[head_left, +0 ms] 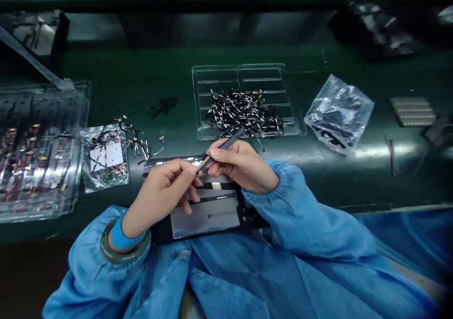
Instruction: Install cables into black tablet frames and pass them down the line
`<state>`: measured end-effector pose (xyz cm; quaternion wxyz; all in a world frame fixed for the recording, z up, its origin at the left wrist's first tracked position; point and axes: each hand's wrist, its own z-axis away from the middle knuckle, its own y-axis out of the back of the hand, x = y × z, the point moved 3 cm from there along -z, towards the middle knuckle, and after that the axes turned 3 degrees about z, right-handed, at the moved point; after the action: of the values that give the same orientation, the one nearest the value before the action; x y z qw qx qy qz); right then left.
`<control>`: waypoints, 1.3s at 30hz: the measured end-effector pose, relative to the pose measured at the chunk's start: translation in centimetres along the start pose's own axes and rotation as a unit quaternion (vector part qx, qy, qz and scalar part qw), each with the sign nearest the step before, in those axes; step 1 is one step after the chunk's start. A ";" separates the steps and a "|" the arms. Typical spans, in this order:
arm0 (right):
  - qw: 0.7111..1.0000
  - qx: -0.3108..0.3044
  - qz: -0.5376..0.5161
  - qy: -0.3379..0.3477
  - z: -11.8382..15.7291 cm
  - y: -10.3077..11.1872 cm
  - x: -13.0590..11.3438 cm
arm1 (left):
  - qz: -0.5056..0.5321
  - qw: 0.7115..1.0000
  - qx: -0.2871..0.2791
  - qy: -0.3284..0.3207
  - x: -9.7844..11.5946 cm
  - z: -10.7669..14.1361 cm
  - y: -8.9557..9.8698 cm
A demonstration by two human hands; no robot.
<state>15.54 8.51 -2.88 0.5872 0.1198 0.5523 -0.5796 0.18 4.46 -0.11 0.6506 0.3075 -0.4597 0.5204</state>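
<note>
My right hand [244, 161] grips a pair of dark tweezers [229, 142], their tips slanting down to the left. Thumb and forefinger of my left hand [168, 187] are pinched together at those tips; whatever they hold is too small to make out. Beneath both hands lies an opened flat electronic device with a black frame [255, 217] and a silver battery [207, 217] bearing small print. My hands partly cover its upper part. Just beyond, a clear plastic tray [262, 73] carries a heap of short black cables [244, 111] with white and gold ends.
On the left are stacked clear trays [71, 168] of parts and a plastic bag [106, 161] with cables beside it. Small black pieces [164, 106] lie scattered behind. To the right are another clear bag [339, 113] and a block of pale strips [412, 111].
</note>
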 end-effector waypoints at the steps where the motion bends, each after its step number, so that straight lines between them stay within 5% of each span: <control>1: 1.000 0.001 0.002 -0.001 0.0 0.0 0.0 | 0.004 1.000 0.003 0.000 0.0 0.0 0.0; 39: 1.000 -0.011 0.000 0.013 0.0 0.2 0.1 | -0.003 0.999 0.006 -0.038 -0.1 0.2 -0.6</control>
<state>15.69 8.48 -3.09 0.5812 0.1208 0.5660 -0.5721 0.67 4.11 -0.11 0.6324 0.3324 -0.4804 0.5087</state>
